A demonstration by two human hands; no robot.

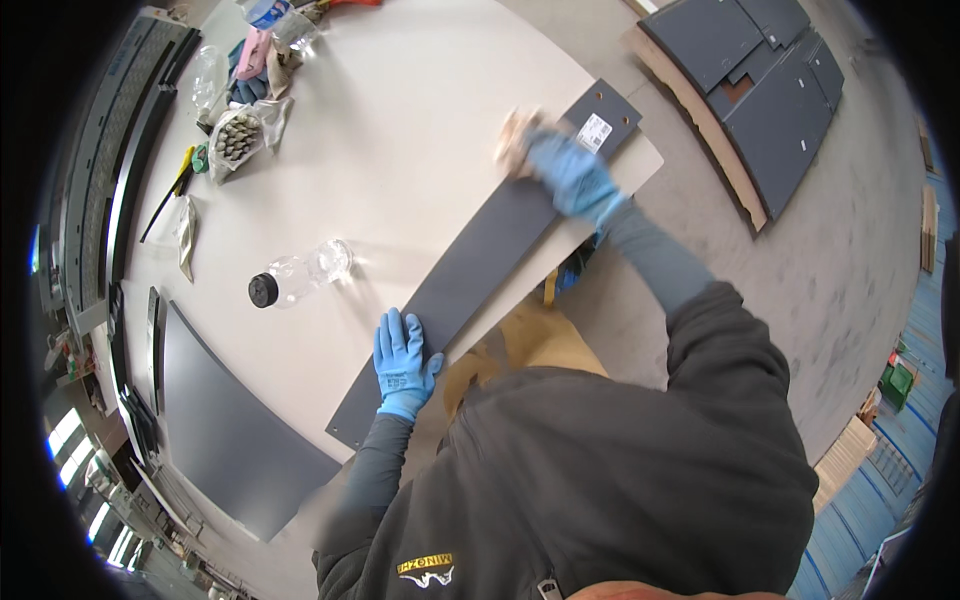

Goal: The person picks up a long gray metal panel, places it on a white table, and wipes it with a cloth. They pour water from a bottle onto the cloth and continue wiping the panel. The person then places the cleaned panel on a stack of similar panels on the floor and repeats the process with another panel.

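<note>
A long dark grey panel (470,265) lies slantwise across the near right part of the white table. Its far end carries a white label (594,133) and small drilled holes. My left hand (402,366), in a blue glove, rests on the panel's near part with its fingers stretched out. Toward the far end, my right hand (575,175), also gloved in blue, is closed on a beige cloth (517,143). The hand and cloth are smeared by motion. The cloth is at the panel's left long edge, close to the label.
A clear bottle (305,272) with a black cap lies left of the panel. Farther left are a plastic bag (238,140) of small metal parts and a yellow-handled tool (182,175). Another grey panel (235,425) is at near left; stacked panels (775,120) stand at right.
</note>
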